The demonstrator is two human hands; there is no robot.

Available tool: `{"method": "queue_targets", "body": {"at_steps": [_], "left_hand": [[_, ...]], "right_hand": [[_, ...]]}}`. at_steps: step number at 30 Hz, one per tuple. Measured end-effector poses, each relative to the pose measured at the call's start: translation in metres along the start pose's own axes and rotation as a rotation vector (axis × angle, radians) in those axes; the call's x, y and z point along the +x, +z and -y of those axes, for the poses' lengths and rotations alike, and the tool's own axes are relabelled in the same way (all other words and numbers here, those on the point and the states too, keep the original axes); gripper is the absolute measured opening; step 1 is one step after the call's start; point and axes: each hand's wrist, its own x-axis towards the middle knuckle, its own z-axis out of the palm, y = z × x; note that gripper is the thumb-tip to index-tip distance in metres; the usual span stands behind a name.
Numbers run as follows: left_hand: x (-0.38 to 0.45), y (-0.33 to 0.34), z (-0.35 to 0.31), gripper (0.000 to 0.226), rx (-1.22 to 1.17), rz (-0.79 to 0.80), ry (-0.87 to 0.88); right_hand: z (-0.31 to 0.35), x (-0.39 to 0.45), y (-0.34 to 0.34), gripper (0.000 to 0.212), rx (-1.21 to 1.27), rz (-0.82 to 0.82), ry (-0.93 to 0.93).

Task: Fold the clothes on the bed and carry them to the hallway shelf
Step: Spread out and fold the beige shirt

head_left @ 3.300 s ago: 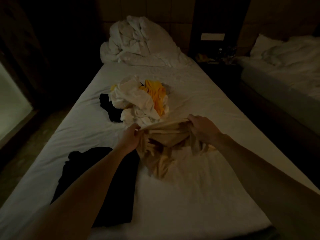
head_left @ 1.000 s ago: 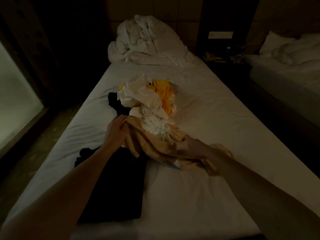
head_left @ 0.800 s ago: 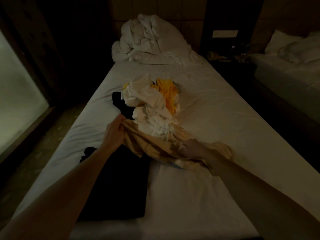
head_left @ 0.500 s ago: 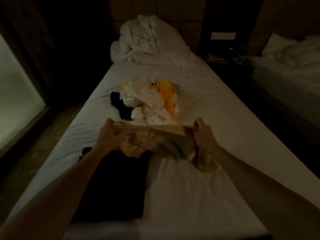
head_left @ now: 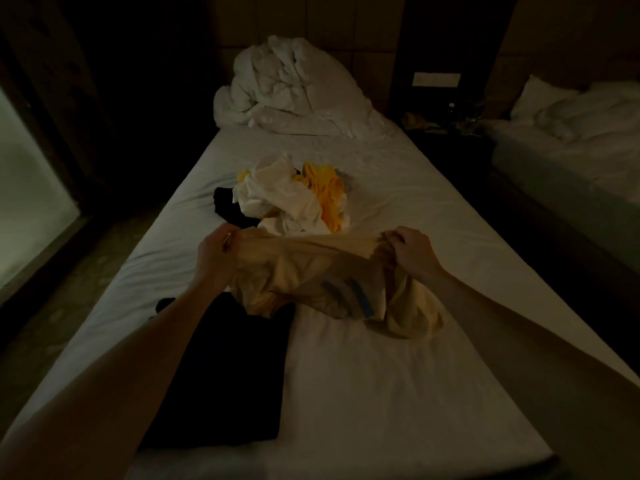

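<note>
Had the beige shirt point(head_left: 311, 271) stretched between my left hand point(head_left: 216, 256) and right hand point(head_left: 412, 252), fingers pinching its top edge, pile point(head_left: 298, 199) at 12 o'clock. Soft, floppy, light; I'd grip the shoulders.

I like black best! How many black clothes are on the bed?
2: a flat black garment near the left forearm, and a crumpled black piece at the pile's left edge. More may hide under the pile.

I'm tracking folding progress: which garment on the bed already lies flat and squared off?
The black garment by the left forearm, flat with straight edges. The tan shirt hangs from both hands; the white and yellow clothes are heaped.
</note>
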Motion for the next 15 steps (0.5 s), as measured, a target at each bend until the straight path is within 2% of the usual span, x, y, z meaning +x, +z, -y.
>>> {"method": "queue_targets", "body": {"at_steps": [7, 10, 12, 15], "left_hand": [[-0.001, -0.011, 0.01, 0.012, 0.126, 0.056, 0.022], [-0.001, -0.016, 0.016, 0.021, 0.363, 0.237, 0.14], [0.002, -0.017, 0.015, 0.029, 0.469, 0.319, 0.104], [0.008, -0.014, 0.013, 0.026, 0.33, 0.283, -0.006]], "right_hand": [[-0.007, 0.009, 0.0, 0.033, -0.012, -0.063, 0.056], [-0.008, 0.012, -0.007, 0.032, -0.094, -0.101, 0.038], [-0.014, 0.014, -0.012, 0.033, -0.153, -0.16, 0.05], [-0.025, 0.016, -0.014, 0.029, -0.231, -0.137, 0.119]]}}
